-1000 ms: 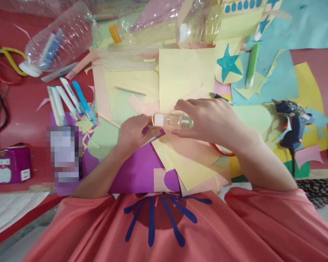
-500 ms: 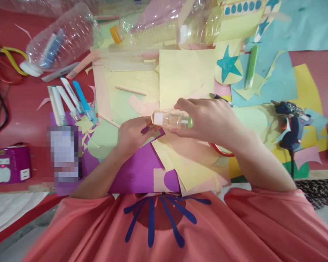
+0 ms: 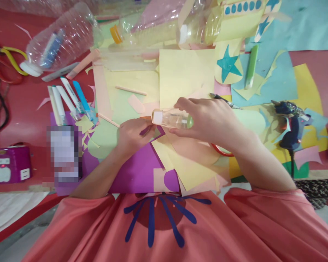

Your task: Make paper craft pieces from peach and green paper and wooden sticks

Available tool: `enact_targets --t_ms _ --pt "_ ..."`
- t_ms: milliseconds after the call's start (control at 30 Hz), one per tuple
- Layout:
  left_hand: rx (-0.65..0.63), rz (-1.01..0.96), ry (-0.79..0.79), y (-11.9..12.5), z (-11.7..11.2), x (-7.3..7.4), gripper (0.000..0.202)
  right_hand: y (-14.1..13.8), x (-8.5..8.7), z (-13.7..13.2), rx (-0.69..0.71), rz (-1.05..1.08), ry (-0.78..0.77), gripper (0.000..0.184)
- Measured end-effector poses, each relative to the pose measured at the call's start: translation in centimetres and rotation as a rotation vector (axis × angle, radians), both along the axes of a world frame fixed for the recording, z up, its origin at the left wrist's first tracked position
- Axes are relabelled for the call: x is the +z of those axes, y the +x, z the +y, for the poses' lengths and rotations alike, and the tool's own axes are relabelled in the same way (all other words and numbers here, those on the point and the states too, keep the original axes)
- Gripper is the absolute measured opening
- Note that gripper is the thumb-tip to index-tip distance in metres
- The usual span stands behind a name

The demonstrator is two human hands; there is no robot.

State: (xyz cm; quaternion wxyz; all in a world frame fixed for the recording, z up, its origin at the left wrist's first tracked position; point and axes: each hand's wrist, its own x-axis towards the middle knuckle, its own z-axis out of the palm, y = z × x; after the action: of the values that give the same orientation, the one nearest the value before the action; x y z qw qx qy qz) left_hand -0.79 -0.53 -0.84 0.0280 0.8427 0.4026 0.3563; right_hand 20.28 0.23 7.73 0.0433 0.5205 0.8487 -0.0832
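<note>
Above the middle of the paper pile, my right hand is closed around a small clear bottle lying on its side in the air. A whitish patch shows near its left end and a green part near my palm. My left hand has its fingers pinched together right by the bottle's left end. A small brown-purple piece shows at its fingertips; whether it is paper is hard to tell. Below lie a purple sheet and cut pale yellow paper.
Left are marker pens, a phone and a purple box. Large clear plastic bottles lie along the back. A hot glue gun stands at right, with a red scissor handle partly under my right arm.
Hardly anything differs. My left fingers have shifted slightly at the bottle's left end, and the bottle has tilted a little in my right hand.
</note>
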Motion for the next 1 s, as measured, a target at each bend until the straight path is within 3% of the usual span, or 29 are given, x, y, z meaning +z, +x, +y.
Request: enact_targets --t_ms 467,600,733,833,1000 --pt "-0.024 0.001 -0.01 -0.1 0.0 -0.2 0.02 -0.1 0.1 -0.1 0.031 0.018 0.013 0.04" --pt "-0.004 -0.081 -0.264 -0.3 -0.2 0.4 0.016 0.0 0.0 -0.2 0.037 0.013 0.028 0.04" --pt "0.05 -0.388 -0.639 -0.3 0.0 0.9 0.018 -0.1 0.0 -0.4 0.071 0.004 0.045 0.04" --pt "0.005 -0.564 -0.693 0.0 0.3 0.9 0.028 -0.1 -0.1 -0.5 0.108 -0.005 0.064 0.035" --pt "-0.058 -0.608 -0.754 0.3 0.5 0.7 0.037 0.0 -0.4 -0.4 0.125 -0.05 0.105 0.028"
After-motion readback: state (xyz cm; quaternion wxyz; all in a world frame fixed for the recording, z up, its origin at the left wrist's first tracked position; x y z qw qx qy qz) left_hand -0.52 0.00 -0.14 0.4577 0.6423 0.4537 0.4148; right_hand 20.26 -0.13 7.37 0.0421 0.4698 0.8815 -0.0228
